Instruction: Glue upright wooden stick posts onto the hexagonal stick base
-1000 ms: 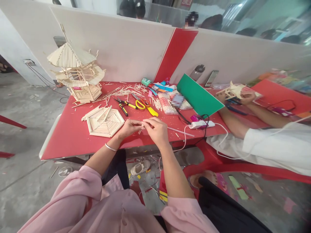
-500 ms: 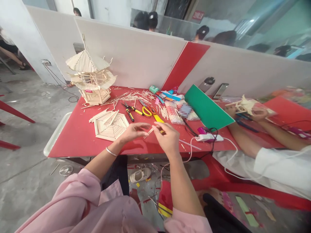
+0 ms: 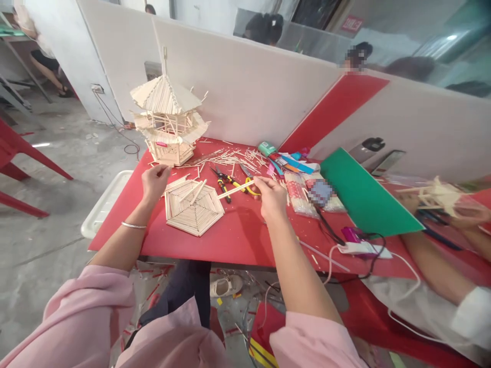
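Note:
My right hand (image 3: 271, 196) pinches a thin wooden stick (image 3: 232, 190) that points left over the red table (image 3: 245, 235). My left hand (image 3: 154, 180) is curled at the left edge of a flat hexagonal panel of sticks (image 3: 194, 207), fingers bent at small sticks lying there; I cannot make out whether it holds one. A tall pagoda model of sticks (image 3: 168, 121) stands just behind the left hand at the table's back left corner.
Yellow-handled pliers (image 3: 223, 183), scissors (image 3: 249, 183) and scattered sticks lie behind the panel. Packets of sticks (image 3: 298, 195), a green board (image 3: 364, 197) and a white power strip with cables (image 3: 364, 249) are to the right. Another person's arms (image 3: 433, 266) work at the far right. A white partition backs the table.
My hands have come apart: the left went out to the left edge of the hexagonal panel, the right carried the stick up and away. The view has swung right, shifting everything.

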Action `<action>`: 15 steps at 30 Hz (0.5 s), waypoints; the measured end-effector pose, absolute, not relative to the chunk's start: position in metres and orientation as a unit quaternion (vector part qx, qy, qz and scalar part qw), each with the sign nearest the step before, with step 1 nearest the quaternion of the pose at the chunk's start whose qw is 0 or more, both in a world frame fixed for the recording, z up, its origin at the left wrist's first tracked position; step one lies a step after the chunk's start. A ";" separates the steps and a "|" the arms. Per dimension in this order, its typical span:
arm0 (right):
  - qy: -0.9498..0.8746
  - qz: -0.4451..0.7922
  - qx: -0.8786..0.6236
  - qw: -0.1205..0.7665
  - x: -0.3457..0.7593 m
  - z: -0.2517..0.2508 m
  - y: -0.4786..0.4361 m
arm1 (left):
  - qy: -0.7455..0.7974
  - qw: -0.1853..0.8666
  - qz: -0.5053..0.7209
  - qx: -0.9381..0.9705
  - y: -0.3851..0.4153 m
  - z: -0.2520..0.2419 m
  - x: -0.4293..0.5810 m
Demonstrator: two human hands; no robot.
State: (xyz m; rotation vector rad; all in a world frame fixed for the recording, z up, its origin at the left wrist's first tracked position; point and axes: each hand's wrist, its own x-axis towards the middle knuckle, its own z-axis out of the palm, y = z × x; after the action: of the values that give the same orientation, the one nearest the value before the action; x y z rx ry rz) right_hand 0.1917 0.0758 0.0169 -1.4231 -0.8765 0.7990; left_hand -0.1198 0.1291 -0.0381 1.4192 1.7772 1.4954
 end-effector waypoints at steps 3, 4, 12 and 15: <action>-0.355 0.418 -0.617 0.564 0.154 0.004 0.113 | 0.711 0.144 0.454 0.518 0.135 -0.046 -0.137; -0.362 0.438 -0.624 0.536 0.140 0.000 0.122 | 0.715 0.128 0.428 0.537 0.135 -0.048 -0.140; -0.437 0.507 -0.658 0.344 0.108 -0.020 0.152 | 0.676 0.029 0.255 0.690 0.132 -0.043 -0.135; -0.464 0.493 -0.675 0.294 0.122 -0.019 0.158 | 0.677 0.040 0.220 0.701 0.132 -0.043 -0.135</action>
State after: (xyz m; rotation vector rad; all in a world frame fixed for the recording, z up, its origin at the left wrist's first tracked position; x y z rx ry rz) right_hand 0.1220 0.1585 -0.0193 -1.7980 -1.2342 1.3117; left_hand -0.1349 0.1324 -0.0431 2.1478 2.0746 0.6742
